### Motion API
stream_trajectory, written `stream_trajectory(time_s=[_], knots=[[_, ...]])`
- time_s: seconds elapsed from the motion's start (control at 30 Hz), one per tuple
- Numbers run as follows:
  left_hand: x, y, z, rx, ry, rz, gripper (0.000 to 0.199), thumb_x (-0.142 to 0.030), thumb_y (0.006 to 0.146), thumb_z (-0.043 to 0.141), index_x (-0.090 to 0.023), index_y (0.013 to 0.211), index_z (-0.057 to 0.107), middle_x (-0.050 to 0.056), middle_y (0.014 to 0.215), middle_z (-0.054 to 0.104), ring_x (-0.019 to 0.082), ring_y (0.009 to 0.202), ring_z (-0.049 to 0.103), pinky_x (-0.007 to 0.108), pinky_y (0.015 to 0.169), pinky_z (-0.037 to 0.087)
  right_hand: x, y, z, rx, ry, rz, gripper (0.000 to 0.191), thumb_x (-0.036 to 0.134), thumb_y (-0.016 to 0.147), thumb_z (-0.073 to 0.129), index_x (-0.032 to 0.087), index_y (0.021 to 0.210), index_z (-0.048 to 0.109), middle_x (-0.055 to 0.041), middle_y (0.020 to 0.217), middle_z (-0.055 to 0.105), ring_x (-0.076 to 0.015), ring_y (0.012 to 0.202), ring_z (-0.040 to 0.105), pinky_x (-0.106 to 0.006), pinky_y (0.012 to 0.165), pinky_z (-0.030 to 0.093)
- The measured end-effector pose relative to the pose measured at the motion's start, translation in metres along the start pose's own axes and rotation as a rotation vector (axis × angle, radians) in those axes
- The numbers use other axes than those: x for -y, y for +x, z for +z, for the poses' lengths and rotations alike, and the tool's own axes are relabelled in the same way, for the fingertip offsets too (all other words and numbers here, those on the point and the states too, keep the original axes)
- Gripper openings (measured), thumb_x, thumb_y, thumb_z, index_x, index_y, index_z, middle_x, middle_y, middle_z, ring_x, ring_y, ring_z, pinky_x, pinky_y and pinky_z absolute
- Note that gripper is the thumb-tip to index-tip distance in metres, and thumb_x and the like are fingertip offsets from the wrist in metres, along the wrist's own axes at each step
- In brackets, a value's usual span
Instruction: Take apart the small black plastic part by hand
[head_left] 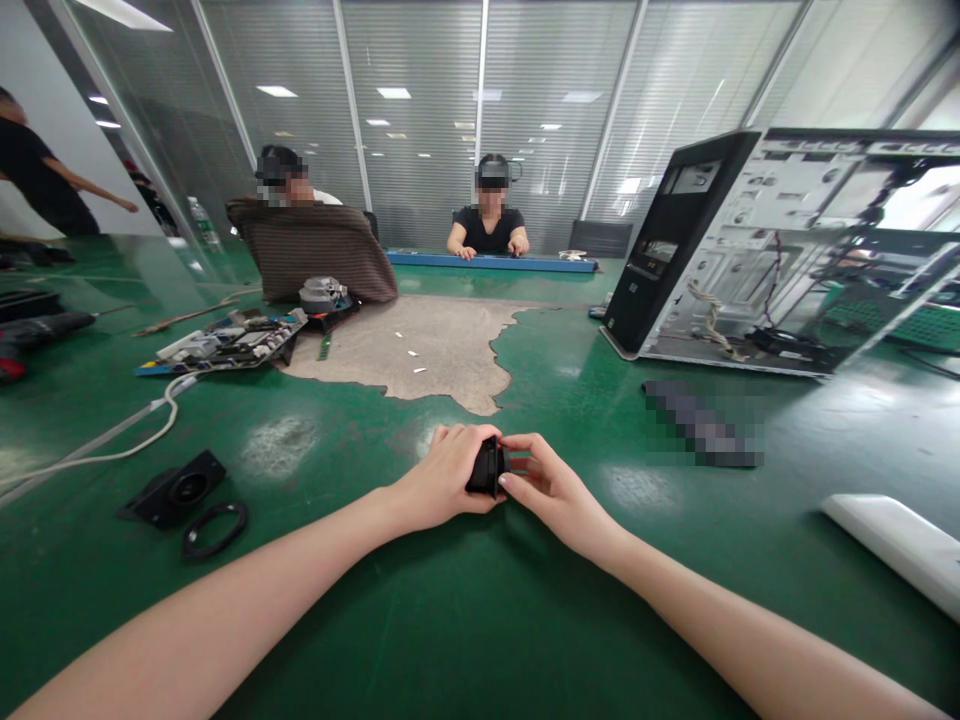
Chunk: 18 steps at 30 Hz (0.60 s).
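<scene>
One black part [486, 468], tower [675, 225] likely HP

Glossy green table [600, 600] with a ragged-edged bare beige patch [450, 345] toward its far edge, holding three small white slips [412, 353]. A blue strip [487, 263] runs along the far edge. Left of the patch sits a circuit board [232, 340]; a pale cable [169, 420] trails toward the left edge. Toward the near left corner, a black square part with a round opening [180, 490] lies beside a black ring [214, 530]. An open computer case [675, 240] stands toward the far right corner, a white object [900, 545] by the right edge
</scene>
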<state>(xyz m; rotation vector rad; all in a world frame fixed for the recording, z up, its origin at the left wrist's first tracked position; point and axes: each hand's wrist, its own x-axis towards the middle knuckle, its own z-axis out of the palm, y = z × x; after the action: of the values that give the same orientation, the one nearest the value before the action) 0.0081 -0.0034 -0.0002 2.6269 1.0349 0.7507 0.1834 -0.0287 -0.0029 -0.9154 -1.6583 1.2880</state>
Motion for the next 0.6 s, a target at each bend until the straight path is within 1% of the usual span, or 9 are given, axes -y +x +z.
stream_trajectory(time_s=[0.13,0.23,0.33,0.47,0.53,0.6], knots=[[0.0003,-0.0004,-0.0001,0.012,0.000,-0.002,0.057,-0.028,0.067,0.065,-0.019,0.114,0.032,0.006,0.105,0.051,0.023,0.093,0.048,0.037,0.082,0.031,-0.0014,-0.0013,0.0009,0.021,0.023,-0.057,0.022,0.020,0.078,0.057,0.023,0.095,0.043,-0.0011,0.097,0.052,-0.0150,0.098,0.056,-0.033,0.088,0.046],[0.0005,0.0003,0.0004,0.010,0.005,-0.001,0.056,-0.030,0.069,0.064,-0.020,0.113,0.032,0.006,0.106,0.051,0.023,0.094,0.048,0.037,0.082,0.031,-0.0034,-0.0022,0.0013,0.012,0.035,-0.074,0.016,0.021,0.080,0.054,0.023,0.091,0.044,-0.0006,0.095,0.051,-0.0145,0.095,0.056,-0.031,0.082,0.049],[0.0010,0.0010,0.0013,0.002,0.014,-0.002,0.055,-0.031,0.069,0.063,-0.020,0.113,0.032,0.006,0.105,0.051,0.023,0.093,0.048,0.037,0.081,0.031,-0.0039,-0.0017,0.0007,0.006,0.027,-0.056,0.016,0.021,0.081,0.053,0.023,0.094,0.043,-0.0007,0.092,0.051,-0.0145,0.092,0.057,-0.030,0.077,0.051],[0.0016,0.0010,0.0020,-0.008,0.006,0.004,0.056,-0.030,0.069,0.064,-0.019,0.114,0.032,0.006,0.105,0.051,0.023,0.093,0.048,0.036,0.081,0.031,-0.0022,-0.0005,0.0003,-0.009,-0.010,-0.027,0.027,0.020,0.080,0.053,0.023,0.105,0.042,-0.0036,0.104,0.050,-0.0152,0.096,0.055,-0.032,0.082,0.049],[0.0019,0.0009,0.0017,-0.013,0.001,0.006,0.057,-0.030,0.068,0.064,-0.020,0.114,0.031,0.006,0.104,0.051,0.023,0.093,0.048,0.036,0.081,0.031,-0.0014,-0.0008,0.0004,0.004,-0.015,-0.009,0.028,0.019,0.080,0.053,0.023,0.105,0.042,-0.0036,0.102,0.052,-0.0152,0.095,0.056,-0.033,0.084,0.048],[0.0020,0.0007,0.0014,-0.008,-0.001,0.003,0.058,-0.028,0.067,0.064,-0.020,0.114,0.031,0.006,0.104,0.051,0.023,0.092,0.048,0.036,0.081,0.031,-0.0013,-0.0017,0.0006,0.026,0.001,-0.020,0.026,0.018,0.079,0.054,0.023,0.101,0.042,-0.0017,0.097,0.053,-0.0145,0.095,0.056,-0.034,0.087,0.047]])
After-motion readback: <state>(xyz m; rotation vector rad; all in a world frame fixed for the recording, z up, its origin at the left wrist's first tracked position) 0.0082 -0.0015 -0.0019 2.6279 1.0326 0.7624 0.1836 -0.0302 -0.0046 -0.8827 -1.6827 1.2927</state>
